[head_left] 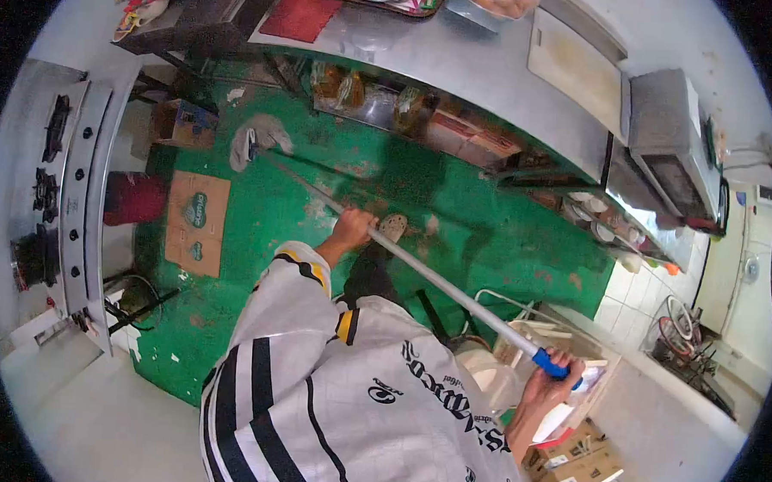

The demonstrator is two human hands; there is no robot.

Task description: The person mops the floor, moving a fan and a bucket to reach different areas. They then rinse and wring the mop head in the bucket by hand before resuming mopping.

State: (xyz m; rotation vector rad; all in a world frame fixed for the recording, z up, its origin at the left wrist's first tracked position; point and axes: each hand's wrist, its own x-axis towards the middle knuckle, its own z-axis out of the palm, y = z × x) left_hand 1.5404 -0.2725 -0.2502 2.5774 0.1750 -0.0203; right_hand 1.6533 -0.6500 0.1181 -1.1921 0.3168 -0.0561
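Note:
A mop with a long metal pole slants across the view. Its grey mop head lies on the green floor at the upper left. My left hand is wrapped round the middle of the pole. Lower right, my right hand grips the blue end of the handle. One of my feet, in a light perforated shoe, shows just beyond my left hand.
A flattened cardboard sheet lies on the floor near the gas stove on the left. A steel counter runs along the far side, with boxes and bottles beneath. A small cardboard box stands near the mop head.

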